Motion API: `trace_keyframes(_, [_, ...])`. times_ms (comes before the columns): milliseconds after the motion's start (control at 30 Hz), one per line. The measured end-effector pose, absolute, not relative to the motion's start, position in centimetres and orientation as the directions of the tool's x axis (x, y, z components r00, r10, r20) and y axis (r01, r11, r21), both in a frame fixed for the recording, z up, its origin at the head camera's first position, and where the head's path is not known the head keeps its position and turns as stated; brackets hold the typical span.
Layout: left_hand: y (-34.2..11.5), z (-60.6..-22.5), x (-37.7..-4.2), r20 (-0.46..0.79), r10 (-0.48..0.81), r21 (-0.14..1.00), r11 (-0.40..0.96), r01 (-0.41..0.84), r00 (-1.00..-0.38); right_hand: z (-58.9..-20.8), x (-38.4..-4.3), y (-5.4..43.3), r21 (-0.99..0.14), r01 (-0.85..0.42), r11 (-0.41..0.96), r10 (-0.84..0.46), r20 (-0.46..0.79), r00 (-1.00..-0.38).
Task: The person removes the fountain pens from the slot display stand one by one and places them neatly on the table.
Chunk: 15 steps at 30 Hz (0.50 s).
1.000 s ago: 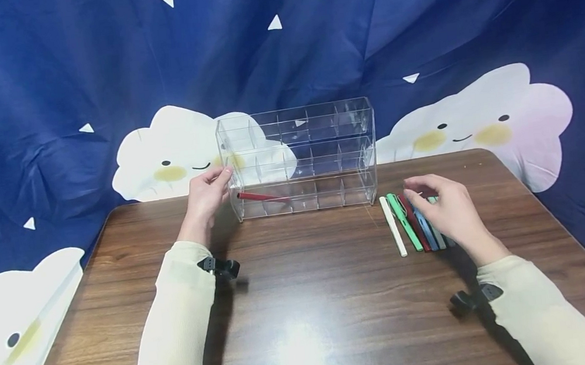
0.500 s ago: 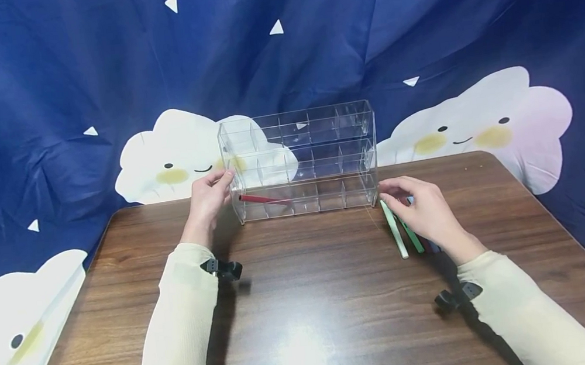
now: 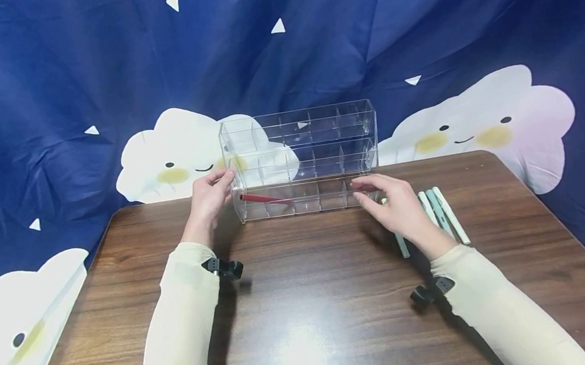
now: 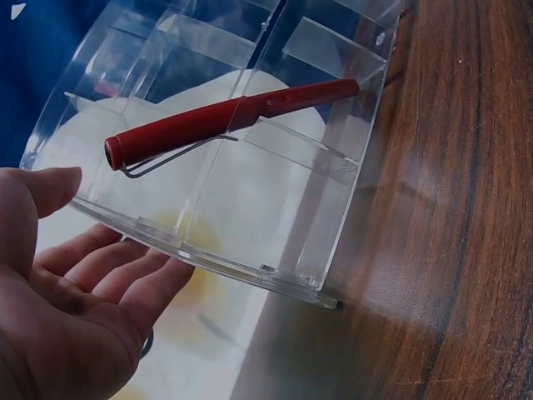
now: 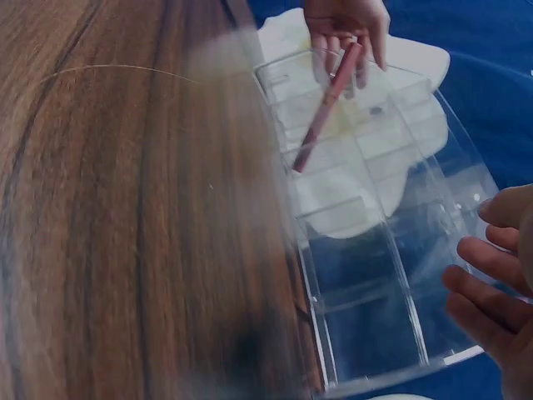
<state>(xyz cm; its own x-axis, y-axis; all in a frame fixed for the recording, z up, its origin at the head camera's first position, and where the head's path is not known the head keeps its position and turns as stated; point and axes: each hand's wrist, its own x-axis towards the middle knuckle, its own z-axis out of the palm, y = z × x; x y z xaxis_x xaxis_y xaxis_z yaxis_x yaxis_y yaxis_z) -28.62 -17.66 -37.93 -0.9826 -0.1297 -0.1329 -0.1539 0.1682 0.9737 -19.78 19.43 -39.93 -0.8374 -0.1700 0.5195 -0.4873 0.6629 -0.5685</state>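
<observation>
A clear plastic organizer [image 3: 321, 210] with tiers of compartments stands at the table's back edge. My left hand [image 3: 207, 202] grips its left side wall; in the left wrist view the thumb and the fingers [image 4: 137, 279] lie on either side of that wall. A red pen [image 4: 225, 121] with a wire clip lies slanted across the lowest tier at the left end. My right hand [image 3: 395, 205] is at the organizer's lower right end, fingers spread and holding nothing. Pale pens [image 3: 440, 212] lie beside this hand, which covers part of the row.
The brown wooden table [image 3: 292, 288] runs in front of the organizer. Behind it hangs a blue curtain [image 3: 321, 38] with cloud prints. Each sleeve carries a small black wrist camera [image 3: 223, 267].
The right hand has moved left from over the pens to the organizer's right end, uncovering pens on the right. The left hand stays at the left side wall.
</observation>
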Motion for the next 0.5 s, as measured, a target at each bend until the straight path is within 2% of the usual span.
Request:
trace_keyframes(267, [-17.8,-37.9,-28.7,-0.14,-0.129,0.973,0.168,-0.161,-0.982,-39.8,-20.7,17.2,-0.568,-0.506,0.649,-0.252,0.467,-0.848])
trace_keyframes(500, [-17.9,-38.1,-28.8,-0.131,-0.115,0.979,0.143,-0.147,-0.985,-39.5,-21.3,15.4,-0.588,-0.499,0.637,-0.274,0.432,-0.859])
